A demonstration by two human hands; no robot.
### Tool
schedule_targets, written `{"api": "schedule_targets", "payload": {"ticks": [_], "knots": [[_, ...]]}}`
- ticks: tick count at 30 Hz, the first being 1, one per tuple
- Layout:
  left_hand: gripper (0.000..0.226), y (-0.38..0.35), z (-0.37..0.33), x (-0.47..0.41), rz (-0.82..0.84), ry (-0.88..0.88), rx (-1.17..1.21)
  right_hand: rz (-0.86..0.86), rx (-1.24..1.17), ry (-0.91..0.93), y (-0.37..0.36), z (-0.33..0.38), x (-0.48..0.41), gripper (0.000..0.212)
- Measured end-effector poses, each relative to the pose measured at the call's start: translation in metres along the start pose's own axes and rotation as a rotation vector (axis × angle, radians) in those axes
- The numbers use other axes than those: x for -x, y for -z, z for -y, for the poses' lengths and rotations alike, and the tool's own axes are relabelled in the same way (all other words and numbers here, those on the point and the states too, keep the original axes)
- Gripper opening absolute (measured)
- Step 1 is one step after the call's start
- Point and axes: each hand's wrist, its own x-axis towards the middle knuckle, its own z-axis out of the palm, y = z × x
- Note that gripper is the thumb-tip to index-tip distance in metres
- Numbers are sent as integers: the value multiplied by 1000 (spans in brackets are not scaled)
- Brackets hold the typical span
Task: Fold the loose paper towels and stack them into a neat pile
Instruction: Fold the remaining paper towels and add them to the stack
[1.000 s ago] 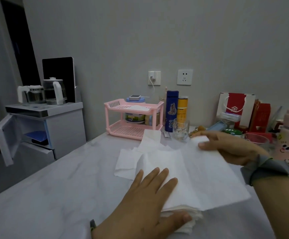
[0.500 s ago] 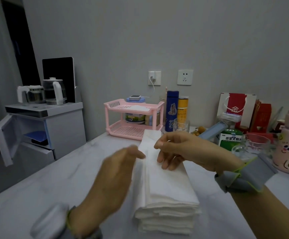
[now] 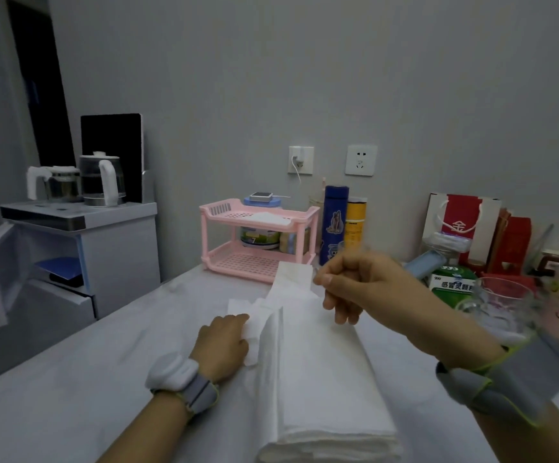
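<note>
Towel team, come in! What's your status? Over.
Left hand and right hand both hold the loose towel. Folded pile neat, beside it. Glass mug close by right forearm.

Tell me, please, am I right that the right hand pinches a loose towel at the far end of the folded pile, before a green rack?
No: the head view shows the rack is pink, not green. The right hand does pinch a loose towel at the far end of the folded pile.
</note>
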Motion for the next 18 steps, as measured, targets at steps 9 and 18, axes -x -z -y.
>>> {"api": "schedule_targets", "payload": {"ticks": [9, 18], "knots": [[33, 31, 13, 8, -539, 283, 812, -51, -29, -50, 1, -3, -3, 9], [39, 137, -20, 49, -134, 270, 2167, -88, -528, -166, 0, 0, 1, 27]]}}
